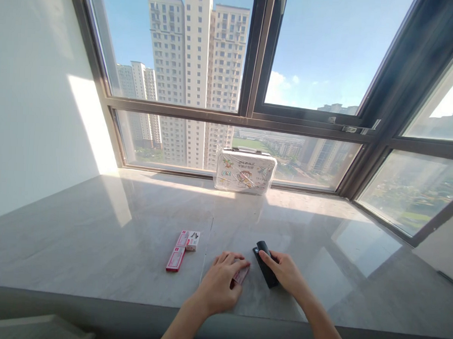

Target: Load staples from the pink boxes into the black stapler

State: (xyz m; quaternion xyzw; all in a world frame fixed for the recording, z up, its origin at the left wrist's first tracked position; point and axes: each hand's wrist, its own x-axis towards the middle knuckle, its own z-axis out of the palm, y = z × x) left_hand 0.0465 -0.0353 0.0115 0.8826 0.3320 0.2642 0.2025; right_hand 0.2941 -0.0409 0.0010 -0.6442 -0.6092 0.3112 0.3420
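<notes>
My left hand (222, 280) is closed over a small pink-and-white box (242, 274), on the sill near its front edge. The fingers cover much of this box. Just to the right, my right hand (282, 271) grips a black stapler (265, 267), thumb on top and fingers along its right side. The stapler lies at a slant, apart from the box. Left of my hands is a group of little boxes: a red-and-white box (175, 259) in front, another red-and-white box (182, 238) behind it, and a white box (193, 240) with a stapler picture beside that.
A white case (245, 171) with cartoon prints, wrapped in clear plastic, stands against the window. The grey marble sill (123, 255) ends at a front edge close to my wrists. A white wall (31, 129) bounds the left side, and dark window frames (300, 125) the back.
</notes>
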